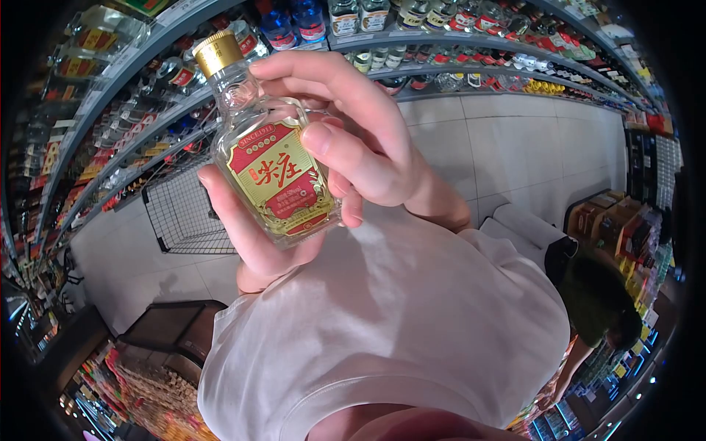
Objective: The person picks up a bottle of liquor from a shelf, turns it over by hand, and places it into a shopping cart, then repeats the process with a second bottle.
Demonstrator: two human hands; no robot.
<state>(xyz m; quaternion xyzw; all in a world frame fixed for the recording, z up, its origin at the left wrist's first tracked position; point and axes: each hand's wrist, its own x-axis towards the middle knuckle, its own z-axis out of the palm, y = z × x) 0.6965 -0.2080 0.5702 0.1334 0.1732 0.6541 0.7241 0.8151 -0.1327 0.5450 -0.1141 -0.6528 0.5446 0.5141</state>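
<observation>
A clear glass bottle with a gold cap and a red and gold label is tilted in front of my chest, its cap toward the upper left. My left hand is closed around the lower part of the bottle, with the thumb along its left side. Against the bottle's right side, my right hand has curled fingers near the neck and its thumb on the label's edge. The rest of the left fingers are partly hidden behind the bottle.
Shelves of bottles curve across the top and left. A wire shopping cart stands at the left on the tiled floor. Another person bends near goods at the lower right. Cardboard boxes are at the right.
</observation>
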